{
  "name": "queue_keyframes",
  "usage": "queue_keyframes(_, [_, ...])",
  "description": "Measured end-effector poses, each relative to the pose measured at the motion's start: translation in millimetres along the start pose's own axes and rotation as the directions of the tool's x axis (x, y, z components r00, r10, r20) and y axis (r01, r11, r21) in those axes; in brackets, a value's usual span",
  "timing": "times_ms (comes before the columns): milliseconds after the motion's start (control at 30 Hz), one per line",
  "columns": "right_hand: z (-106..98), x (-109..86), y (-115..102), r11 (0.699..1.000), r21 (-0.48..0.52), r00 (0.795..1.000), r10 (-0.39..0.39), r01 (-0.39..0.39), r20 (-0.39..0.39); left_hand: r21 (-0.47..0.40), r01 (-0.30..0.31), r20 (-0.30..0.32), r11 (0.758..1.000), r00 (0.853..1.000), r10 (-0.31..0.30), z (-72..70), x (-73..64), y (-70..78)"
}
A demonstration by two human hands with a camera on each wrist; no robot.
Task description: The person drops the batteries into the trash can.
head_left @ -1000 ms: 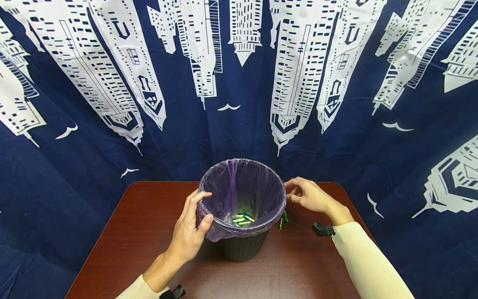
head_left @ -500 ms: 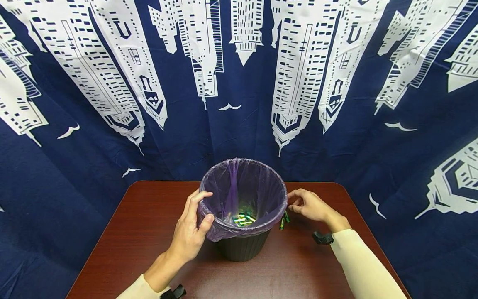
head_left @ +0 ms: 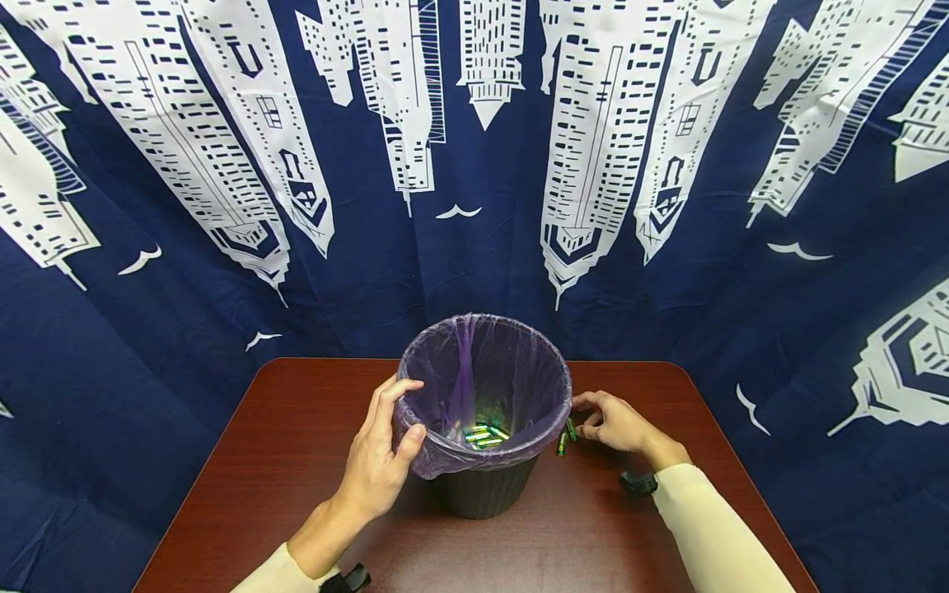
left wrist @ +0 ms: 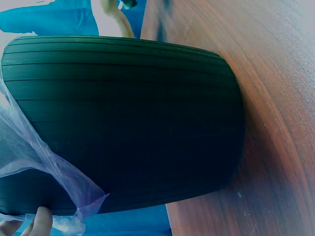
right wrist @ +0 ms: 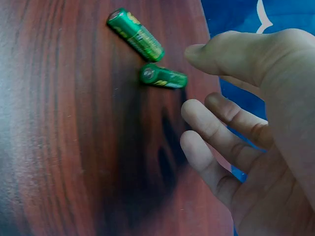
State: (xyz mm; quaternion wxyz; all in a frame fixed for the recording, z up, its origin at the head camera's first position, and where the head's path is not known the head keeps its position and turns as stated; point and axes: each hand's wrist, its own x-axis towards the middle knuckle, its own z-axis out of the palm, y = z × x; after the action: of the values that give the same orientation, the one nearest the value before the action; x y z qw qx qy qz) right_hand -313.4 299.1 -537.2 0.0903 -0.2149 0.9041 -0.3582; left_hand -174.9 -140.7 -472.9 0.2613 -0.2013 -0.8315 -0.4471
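Observation:
A dark ribbed trash can [head_left: 482, 492] stands on the table, lined with a translucent purple bag [head_left: 445, 455]. My left hand [head_left: 378, 453] holds its left rim, index finger bent over the edge and thumb lying across the front rim. Several shiny green-and-gold batteries [head_left: 483, 436] lie at the bottom of the bag. On the wood right of the can are two green batteries, one [right wrist: 135, 35] farther from my thumb and another [right wrist: 165, 77] nearer the fingertips. My right hand [head_left: 619, 422] hovers beside them, thumb and fingers apart, nothing between them.
The reddish-brown wooden table [head_left: 311, 428] has rounded far corners. Behind it hangs a navy cloth [head_left: 489, 263] printed with white upside-down buildings. A black wrist strap [head_left: 639, 483] sits at my right cuff, and another strap [head_left: 347, 580] is at the left one.
My right hand has moved down and nearer me along the can's right side, to the two loose batteries. The left hand stays on the rim, and the can stands still.

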Motion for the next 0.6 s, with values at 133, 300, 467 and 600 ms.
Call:
queue_keyframes(133, [5,-1.5,7,1.0,-0.019,1.0,0.001,0.0,0.011,0.001,0.002,0.0,1.0,1.0,-0.002,0.2,-0.6,-0.6])
queue_keyframes(300, [11,-4.2,11,0.999,-0.028,1.0,0.018,-0.018,0.019,0.002,0.005,0.002,1.0,1.0,-0.005,0.3,-0.9,-1.4])
queue_keyframes(467, [15,-6.5,12,0.999,-0.025,0.999,0.041,-0.041,0.007,-0.003,0.003,0.006,1.0,1.0,-0.003,0.4,-0.6,-1.8])
queue_keyframes(600, [17,-5.4,12,0.999,-0.034,0.999,0.042,-0.042,-0.003,-0.003,0.002,0.002,1.0,1.0,-0.002,0.3,-0.4,-1.4])
